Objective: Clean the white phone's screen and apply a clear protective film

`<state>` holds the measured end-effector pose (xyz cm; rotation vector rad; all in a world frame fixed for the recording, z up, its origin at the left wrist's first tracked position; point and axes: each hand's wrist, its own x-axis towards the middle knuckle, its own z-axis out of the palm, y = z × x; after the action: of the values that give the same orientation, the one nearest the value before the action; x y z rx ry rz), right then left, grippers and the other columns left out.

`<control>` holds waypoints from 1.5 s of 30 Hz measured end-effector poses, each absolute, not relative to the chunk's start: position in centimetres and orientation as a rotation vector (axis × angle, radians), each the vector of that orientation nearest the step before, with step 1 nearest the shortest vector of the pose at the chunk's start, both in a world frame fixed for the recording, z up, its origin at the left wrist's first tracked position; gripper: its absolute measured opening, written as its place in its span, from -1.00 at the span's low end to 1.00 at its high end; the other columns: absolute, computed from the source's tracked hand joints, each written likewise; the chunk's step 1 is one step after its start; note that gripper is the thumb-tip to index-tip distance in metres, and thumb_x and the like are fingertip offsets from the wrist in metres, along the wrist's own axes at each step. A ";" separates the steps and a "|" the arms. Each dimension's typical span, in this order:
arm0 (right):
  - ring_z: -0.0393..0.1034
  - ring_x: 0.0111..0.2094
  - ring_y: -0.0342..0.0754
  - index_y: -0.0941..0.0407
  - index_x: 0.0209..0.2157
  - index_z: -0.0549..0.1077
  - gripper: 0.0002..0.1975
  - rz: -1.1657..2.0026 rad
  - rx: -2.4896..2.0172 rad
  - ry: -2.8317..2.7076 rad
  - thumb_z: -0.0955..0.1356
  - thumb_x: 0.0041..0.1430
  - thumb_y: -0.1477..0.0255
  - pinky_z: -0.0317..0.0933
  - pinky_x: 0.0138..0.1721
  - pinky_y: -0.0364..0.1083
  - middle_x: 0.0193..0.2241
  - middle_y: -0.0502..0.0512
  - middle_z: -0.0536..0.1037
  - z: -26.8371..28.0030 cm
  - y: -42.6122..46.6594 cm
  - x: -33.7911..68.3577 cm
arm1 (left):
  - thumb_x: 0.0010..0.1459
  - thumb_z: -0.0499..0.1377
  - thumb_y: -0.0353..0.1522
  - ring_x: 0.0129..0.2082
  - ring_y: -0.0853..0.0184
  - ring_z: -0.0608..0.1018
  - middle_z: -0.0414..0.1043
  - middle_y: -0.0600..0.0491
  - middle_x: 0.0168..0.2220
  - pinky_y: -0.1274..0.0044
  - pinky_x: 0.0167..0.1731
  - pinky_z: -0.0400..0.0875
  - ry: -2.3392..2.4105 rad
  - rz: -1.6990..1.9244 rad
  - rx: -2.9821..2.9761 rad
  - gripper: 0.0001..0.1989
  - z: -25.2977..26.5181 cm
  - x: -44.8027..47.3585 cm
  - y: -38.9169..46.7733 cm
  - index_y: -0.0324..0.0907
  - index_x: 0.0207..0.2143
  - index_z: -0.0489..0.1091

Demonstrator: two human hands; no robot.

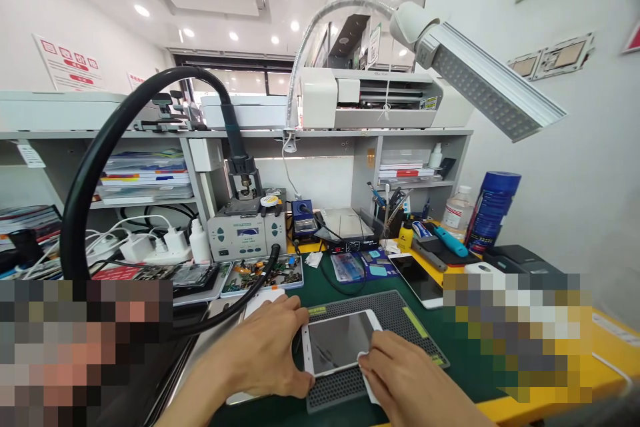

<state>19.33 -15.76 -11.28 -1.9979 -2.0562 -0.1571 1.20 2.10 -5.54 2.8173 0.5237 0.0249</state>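
A white-framed tablet [343, 340] with a dark, reflective screen lies face up on a grey perforated mat [395, 320]. My left hand [270, 347] grips its left end, thumb at the near corner and fingers at the far corner. At the tablet's near right corner, my right hand [397, 373] pinches a folded white wipe [367, 377], its fingers closed at the screen's edge. Part of the wipe hangs below the fingers, and the rest is hidden by them.
A second white tablet [417, 280] lies to the right. Behind stand a tray of small parts [290, 273], a grey hot-air station [247, 237] and a pen holder [393, 220]. The station's thick black hose [75, 180] arches across the left side. A lamp [490, 80] hangs above.
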 end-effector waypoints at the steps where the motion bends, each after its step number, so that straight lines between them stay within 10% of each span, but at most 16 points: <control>1: 0.37 -0.32 0.00 0.12 -0.34 0.47 -0.76 -0.123 -2.019 -2.014 0.23 0.28 0.64 0.13 -0.35 -0.08 -0.33 0.10 0.44 -11.2 -16.1 19.8 | -0.19 0.32 -0.08 -0.27 0.18 0.43 0.34 0.06 -0.26 0.45 -0.30 0.33 0.527 0.021 2.815 -0.57 -5.5 1.2 2.1 -0.10 -0.29 0.39; 27: 0.37 -0.46 -0.09 0.11 -0.49 0.43 -0.81 0.516 -2.204 -1.224 0.31 0.15 0.34 0.06 -0.51 -0.18 -0.51 0.01 0.49 -7.9 -16.5 22.9 | -0.14 0.31 -0.08 -0.16 0.09 0.45 0.34 -0.02 -0.20 0.39 -0.15 0.36 0.562 -0.015 2.788 -0.53 -5.4 1.1 2.0 -0.10 -0.18 0.44; 45: 0.29 -0.51 -0.07 0.15 -0.54 0.47 -0.73 0.363 -2.111 -1.326 0.27 0.18 0.40 -0.04 -0.55 -0.12 -0.52 0.12 0.52 -8.5 -12.1 24.6 | -0.14 0.27 -0.11 -0.15 0.09 0.46 0.35 -0.04 -0.17 0.42 -0.17 0.35 0.605 -0.050 2.791 -0.53 -4.8 1.3 1.5 -0.12 -0.16 0.43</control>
<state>24.62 -12.07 -8.54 -2.1112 -1.3264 0.3626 1.29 1.49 -4.84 2.7913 0.6050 -0.0503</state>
